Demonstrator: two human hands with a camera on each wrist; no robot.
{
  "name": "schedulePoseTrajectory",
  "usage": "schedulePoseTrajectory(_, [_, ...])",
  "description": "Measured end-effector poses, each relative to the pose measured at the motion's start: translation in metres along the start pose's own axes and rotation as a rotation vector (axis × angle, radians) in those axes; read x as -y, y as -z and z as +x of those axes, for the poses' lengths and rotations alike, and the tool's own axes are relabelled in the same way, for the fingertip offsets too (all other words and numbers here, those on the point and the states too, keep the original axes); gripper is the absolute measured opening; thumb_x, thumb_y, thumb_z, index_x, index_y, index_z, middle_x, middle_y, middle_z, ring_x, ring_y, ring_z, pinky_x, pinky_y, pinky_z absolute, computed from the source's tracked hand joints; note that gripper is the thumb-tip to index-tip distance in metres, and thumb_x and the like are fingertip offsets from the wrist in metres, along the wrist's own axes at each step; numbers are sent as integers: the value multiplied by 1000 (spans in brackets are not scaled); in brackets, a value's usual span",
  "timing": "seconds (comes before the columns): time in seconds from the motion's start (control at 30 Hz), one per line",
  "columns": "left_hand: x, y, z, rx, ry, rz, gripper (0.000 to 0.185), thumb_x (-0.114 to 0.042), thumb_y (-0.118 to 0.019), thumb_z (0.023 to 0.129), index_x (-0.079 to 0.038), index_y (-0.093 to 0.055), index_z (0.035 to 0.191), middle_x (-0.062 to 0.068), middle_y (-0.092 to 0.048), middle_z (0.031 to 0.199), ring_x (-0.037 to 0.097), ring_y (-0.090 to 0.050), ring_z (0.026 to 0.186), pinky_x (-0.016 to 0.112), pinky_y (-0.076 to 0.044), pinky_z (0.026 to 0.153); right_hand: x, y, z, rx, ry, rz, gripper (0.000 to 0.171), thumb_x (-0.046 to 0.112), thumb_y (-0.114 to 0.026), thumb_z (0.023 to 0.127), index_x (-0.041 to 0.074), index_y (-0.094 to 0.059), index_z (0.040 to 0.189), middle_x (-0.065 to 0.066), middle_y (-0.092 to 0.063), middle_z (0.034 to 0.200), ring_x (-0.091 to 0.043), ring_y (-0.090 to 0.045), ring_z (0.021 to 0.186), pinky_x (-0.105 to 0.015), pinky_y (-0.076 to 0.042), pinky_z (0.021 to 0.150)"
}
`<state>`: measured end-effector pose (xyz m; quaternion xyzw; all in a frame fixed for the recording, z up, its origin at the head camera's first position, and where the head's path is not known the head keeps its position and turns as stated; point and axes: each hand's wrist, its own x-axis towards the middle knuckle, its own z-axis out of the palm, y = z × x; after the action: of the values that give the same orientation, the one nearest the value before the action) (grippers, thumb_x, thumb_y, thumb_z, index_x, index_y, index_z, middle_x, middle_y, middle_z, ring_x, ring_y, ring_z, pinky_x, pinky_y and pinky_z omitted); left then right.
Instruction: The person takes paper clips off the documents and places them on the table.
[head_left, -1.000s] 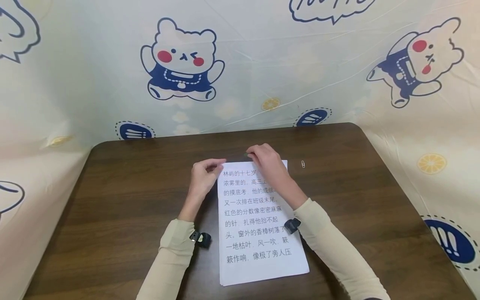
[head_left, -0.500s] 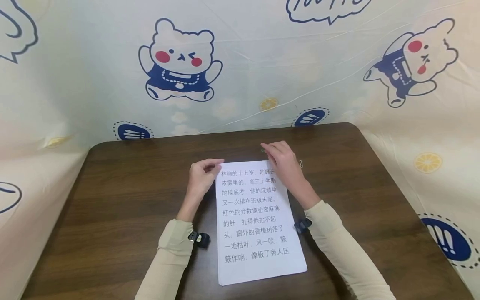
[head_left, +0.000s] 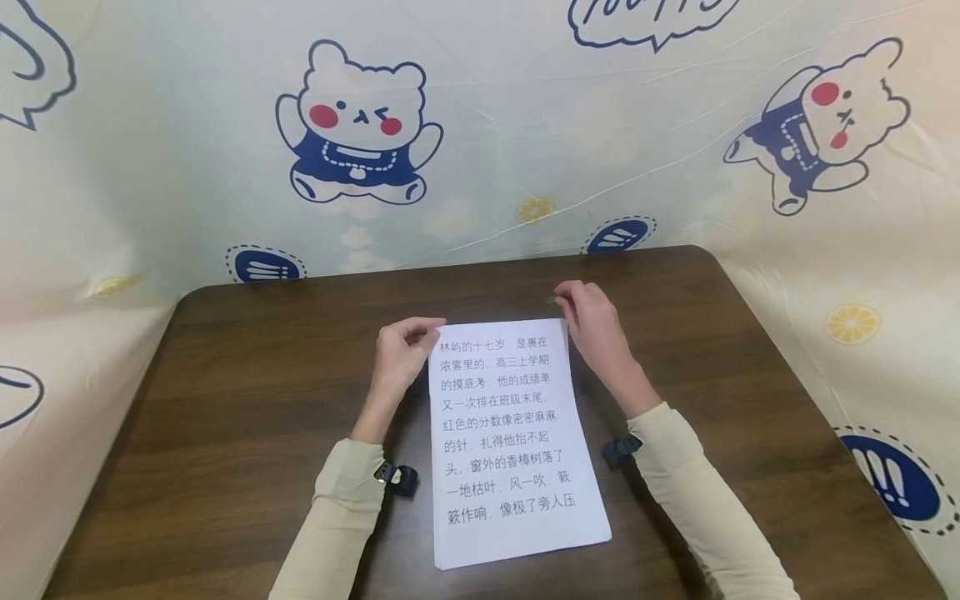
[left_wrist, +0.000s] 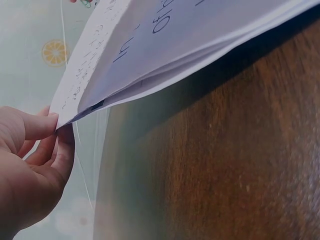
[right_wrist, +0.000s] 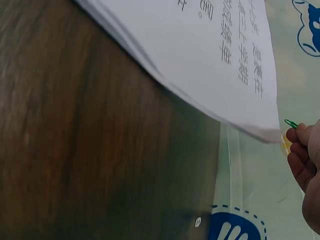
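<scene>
A thin stack of white printed sheets (head_left: 506, 433) lies on the dark wooden table (head_left: 247, 400). My left hand (head_left: 405, 346) pinches the stack's top left corner, seen close in the left wrist view as fingers (left_wrist: 37, 127) on the lifted paper corner (left_wrist: 75, 107). My right hand (head_left: 585, 312) is just past the top right corner and pinches a small green paper clip (head_left: 552, 300), which also shows in the right wrist view as the green clip (right_wrist: 290, 123) at my fingertips (right_wrist: 300, 135), beside the paper's corner (right_wrist: 267, 131).
A patterned plastic sheet with cartoon bears (head_left: 358, 125) covers the wall behind and the sides. The table edge curves at the far right (head_left: 712, 258). Small black devices sit at both wrists (head_left: 397, 479).
My right hand has slid rightward along the paper's top edge with the green clip, from the middle to the right corner, and now hides the silver clip on the table. The left hand stayed.
</scene>
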<state>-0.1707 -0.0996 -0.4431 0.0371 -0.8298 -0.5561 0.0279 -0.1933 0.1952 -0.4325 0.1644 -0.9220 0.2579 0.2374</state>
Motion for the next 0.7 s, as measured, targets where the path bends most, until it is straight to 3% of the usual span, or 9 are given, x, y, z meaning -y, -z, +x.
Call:
schedulePoseTrajectory(0.43, [0,2,1,-2,19,-1,20,-11,-67,96,-12,-76,113,11,-73,114,25,-66,92,21,-50,71,-20,3,-2,-25,-41,-25,19,4,-66,95,1,-69,113,-17,-73,108,-30,-64,98,-42,-56,86])
schedulePoseTrajectory(0.7, [1,3,1,-1,27,-8,20,-11,-67,96,-12,-76,114,11,-73,114,25,-66,93,20,-50,71,-31,4,-5,60,-132,-25,20,5,-66,95,3,-69,114,-17,-73,109,-31,-65,100,-44,-56,90])
